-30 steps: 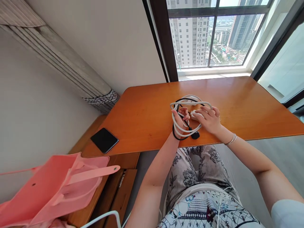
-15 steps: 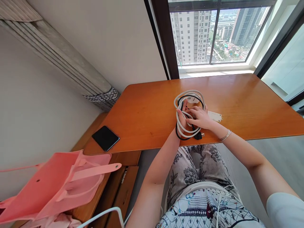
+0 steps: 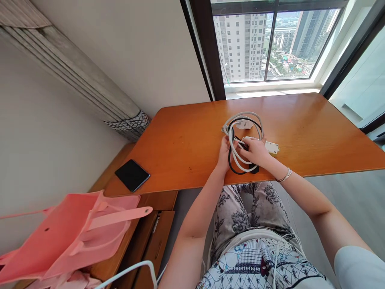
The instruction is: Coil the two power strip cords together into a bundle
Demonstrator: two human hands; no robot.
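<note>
A loose coil of white cable [image 3: 239, 159] and a thinner black cable [image 3: 230, 161] is held near the front edge of the wooden table. My left hand [image 3: 224, 153] is closed at the coil's left side, its fingertips partly hidden behind the loops. From the right, my right hand [image 3: 256, 151] is closed around the cable bundle. A black plug [image 3: 254, 168] lies below my right hand. Beyond the hands, a white plug-like piece [image 3: 244, 124] shows through the loops. A white power strip [image 3: 272, 148] sticks out to the right of my right hand, partly covered by it.
A dark-screened phone [image 3: 132, 175] lies at the left end of the wooden table [image 3: 180, 140]. Left of the table, a pink bag [image 3: 69, 237] rests on a wooden cabinet [image 3: 159, 237]. Behind the table stands a window [image 3: 266, 48]; a tied curtain [image 3: 90, 80] hangs at left.
My left hand has come out of the middle of the loops to their left side. The coil has shifted slightly right, and my right hand has closed on the cables.
</note>
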